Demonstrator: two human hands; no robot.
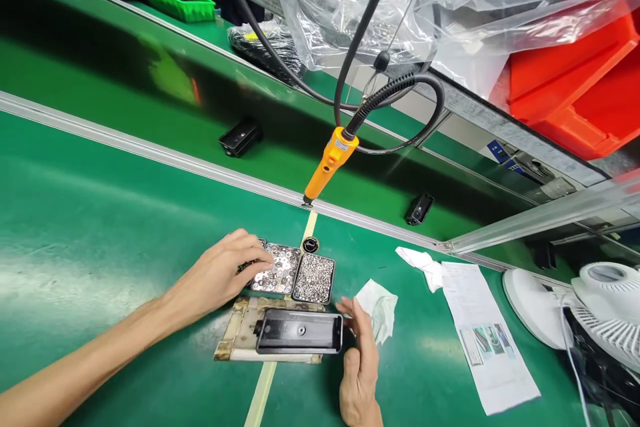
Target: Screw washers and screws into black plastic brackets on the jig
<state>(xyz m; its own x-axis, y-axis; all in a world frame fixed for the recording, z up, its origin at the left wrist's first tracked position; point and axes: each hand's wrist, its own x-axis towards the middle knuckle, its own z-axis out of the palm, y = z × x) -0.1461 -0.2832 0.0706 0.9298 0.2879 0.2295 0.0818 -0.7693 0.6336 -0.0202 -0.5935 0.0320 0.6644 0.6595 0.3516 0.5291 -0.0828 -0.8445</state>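
My left hand (227, 267) reaches over a tray of flat metal washers (281, 270), its thumb and index finger bent together at the washers; anything between the tips is too small to see. My right hand (360, 360) rests at the right end of a black rectangular housing (300, 331), fingers loosely curved, thumb apart, nothing gripped. Whether its fingertips touch the housing is unclear. The housing lies hollow side up on a worn, taped pad (235, 330), with a round hole piece in its middle. Beside the washers sits a tray of small metal nuts or similar parts (315, 278).
An orange electric screwdriver (330, 163) hangs from a cable above the trays. A small round black container (311, 245) stands behind them. White cloths (377, 307), a printed sheet (487, 340) and a white fan (607, 300) lie to the right. A metal rail (150, 147) crosses behind.
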